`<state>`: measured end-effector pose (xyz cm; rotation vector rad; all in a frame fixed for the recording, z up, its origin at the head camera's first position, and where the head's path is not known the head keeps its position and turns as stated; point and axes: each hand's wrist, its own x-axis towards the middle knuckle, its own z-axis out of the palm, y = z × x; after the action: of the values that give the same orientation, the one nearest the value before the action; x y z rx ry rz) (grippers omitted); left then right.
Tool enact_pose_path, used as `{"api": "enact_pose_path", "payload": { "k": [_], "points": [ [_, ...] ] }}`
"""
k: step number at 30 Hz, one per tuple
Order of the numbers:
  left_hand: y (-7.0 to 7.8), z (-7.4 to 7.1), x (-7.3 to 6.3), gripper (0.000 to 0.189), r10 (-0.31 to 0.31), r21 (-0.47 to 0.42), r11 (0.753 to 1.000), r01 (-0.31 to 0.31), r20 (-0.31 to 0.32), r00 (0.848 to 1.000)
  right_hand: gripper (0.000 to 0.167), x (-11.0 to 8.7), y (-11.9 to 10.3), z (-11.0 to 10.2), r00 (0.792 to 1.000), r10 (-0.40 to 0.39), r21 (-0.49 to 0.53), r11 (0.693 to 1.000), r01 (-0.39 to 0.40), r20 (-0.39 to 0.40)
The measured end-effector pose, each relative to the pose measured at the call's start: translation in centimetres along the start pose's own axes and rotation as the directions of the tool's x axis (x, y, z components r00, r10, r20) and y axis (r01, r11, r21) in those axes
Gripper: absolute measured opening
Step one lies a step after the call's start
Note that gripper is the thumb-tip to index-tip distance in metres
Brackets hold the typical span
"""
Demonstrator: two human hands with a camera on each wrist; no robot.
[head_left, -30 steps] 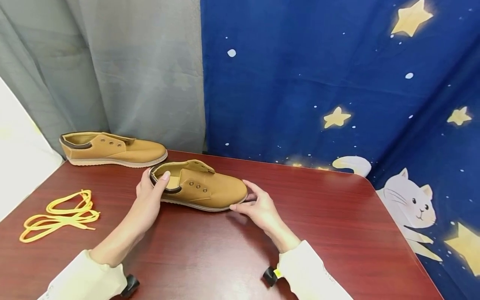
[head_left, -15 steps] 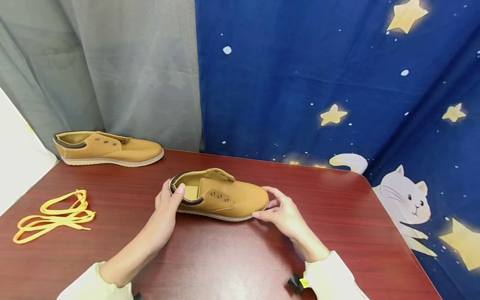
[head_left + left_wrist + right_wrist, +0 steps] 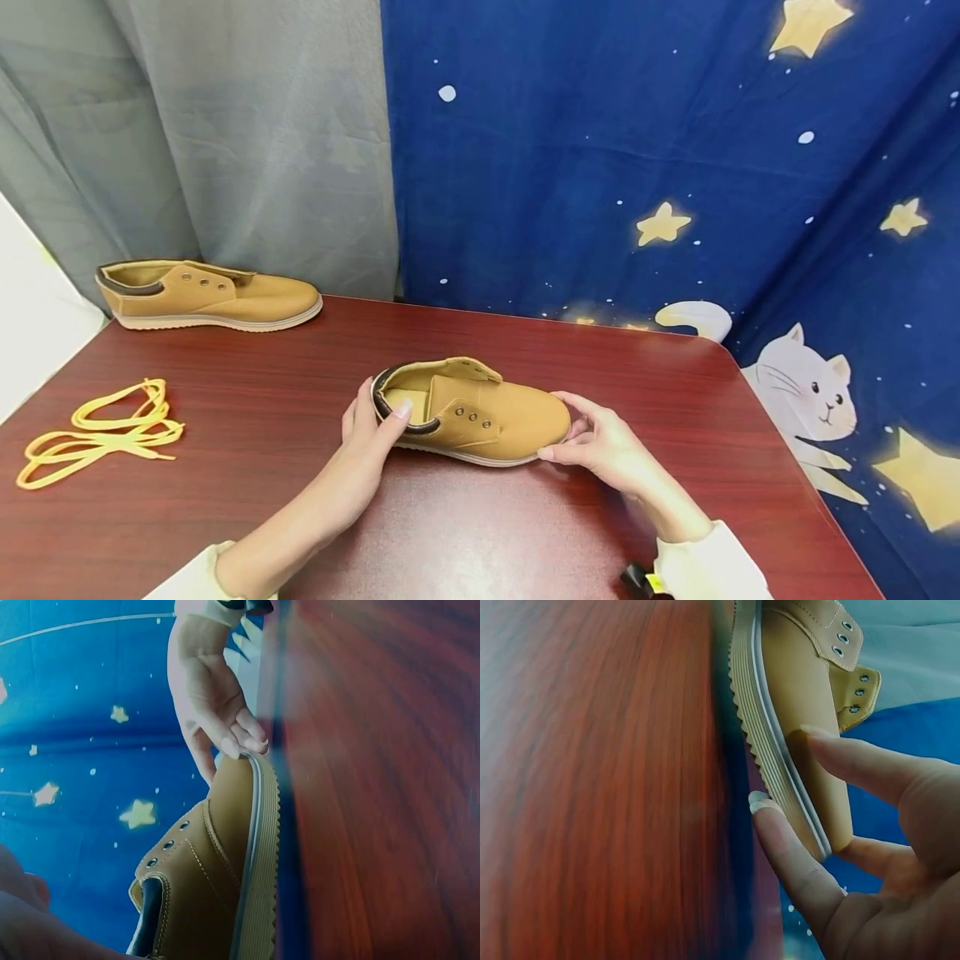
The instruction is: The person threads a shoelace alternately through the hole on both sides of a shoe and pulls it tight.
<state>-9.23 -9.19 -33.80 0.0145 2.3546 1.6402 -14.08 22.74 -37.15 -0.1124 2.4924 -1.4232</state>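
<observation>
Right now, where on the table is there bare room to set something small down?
The table is bare between the laces and left hand, beyond the held shoe, and right of the right hand. Crowded: around that shoe and the far left corner, where the other shoe stands.

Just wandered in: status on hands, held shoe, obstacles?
Left hand grips heel, right hand holds toe. Tan derby shoe unlaced. Yellow shoelaces off left; nothing blocking.

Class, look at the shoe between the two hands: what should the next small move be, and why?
Probably lower the held shoe gently onto the table: the left hand and right hand grip it at opposite ends, and the wrist views seem to show a gap under its sole.
</observation>
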Motion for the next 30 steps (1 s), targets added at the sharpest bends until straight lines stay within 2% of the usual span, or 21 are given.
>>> {"api": "enact_pose_path", "payload": {
  "k": [5, 11, 17, 20, 26, 30],
  "points": [
    [0.0, 1.1, -0.7, 0.089, -0.019, -0.02, 1.0, 0.019, 0.027, 0.999, 0.08, -0.7, 0.9, -1.2, 0.998, -0.001, -0.037, 0.999, 0.003, 0.062],
    [-0.4, 2.2, -1.2, 0.105, -0.033, 0.028, 0.999, 0.031, 0.063, 0.997, 0.073, -1.0, 1.8, -2.3, 0.985, -0.074, -0.056, 0.995, 0.083, 0.155],
    [-1.1, 2.1, -1.4, 0.11, -0.024, 0.05, 0.999, 0.021, 0.062, 0.998, 0.066, -0.9, 1.8, -2.2, 0.987, -0.08, -0.233, 0.966, 0.112, 0.139],
    [-1.3, 1.8, -1.2, 0.109, -0.021, 0.04, 0.999, 0.019, 0.068, 0.997, 0.065, -1.0, 1.8, -2.3, 0.986, -0.079, -0.275, 0.954, 0.116, 0.144],
    [-1.8, 1.8, -0.7, 0.102, -0.014, 0.005, 1.0, 0.014, 0.046, 0.999, 0.069, -1.2, 2.4, -2.5, 0.98, -0.067, -0.148, 0.984, 0.096, 0.188],
    [-1.9, 1.5, -0.9, 0.097, -0.011, -0.007, 1.0, 0.011, 0.012, 1.0, 0.074, -1.0, 2.7, -2.4, 0.974, -0.081, -0.086, 0.991, 0.101, 0.211]
  ]
}}
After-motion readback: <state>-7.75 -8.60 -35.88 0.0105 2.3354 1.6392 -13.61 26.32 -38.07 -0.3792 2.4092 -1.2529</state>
